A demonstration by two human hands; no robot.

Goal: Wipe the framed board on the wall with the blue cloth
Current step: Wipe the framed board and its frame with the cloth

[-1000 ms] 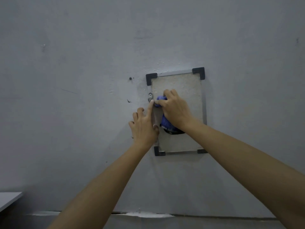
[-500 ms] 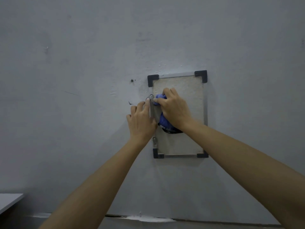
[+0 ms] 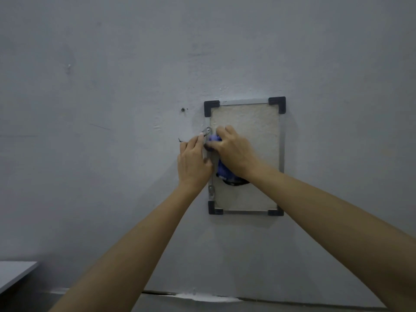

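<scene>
Two bare forearms reach up from the bottom edge and meet at the wall. At the lower left, nearest of all, a pale grey corner of a bench [image 3: 13, 273] juts in.

The left hand [image 3: 193, 161] lies released, its fingers fairly straight against the wall just beside the left rail of the frame. Its forefinger tip touches a small metal tab [image 3: 206, 131] fixed to that rail, and its thumb lies across the rail. It grasps nothing that can be seen.

The right hand [image 3: 234, 154] is curled over the blue cloth [image 3: 222, 171] and presses it against the left half of the board, about midway up. The cloth is bunched. One tuft shows by the fingertips, close to the left hand, and a larger fold hangs out under the heel of the hand with a dark edge at its bottom. The two hands are almost touching.

The board [image 3: 254, 122] is an upright rectangle with a rough, off-white face. It has thin silver rails and a black corner piece [image 3: 278, 104] at each of its four corners. A second metal tab [image 3: 211, 190] sits low on the left rail, below the left hand.

Behind everything is the grey painted wall [image 3: 112, 64], marked by a small dark hole [image 3: 183, 109] to the left of the board's top corner. A chipped white patch [image 3: 202, 297] shows where the wall meets the floor.
</scene>
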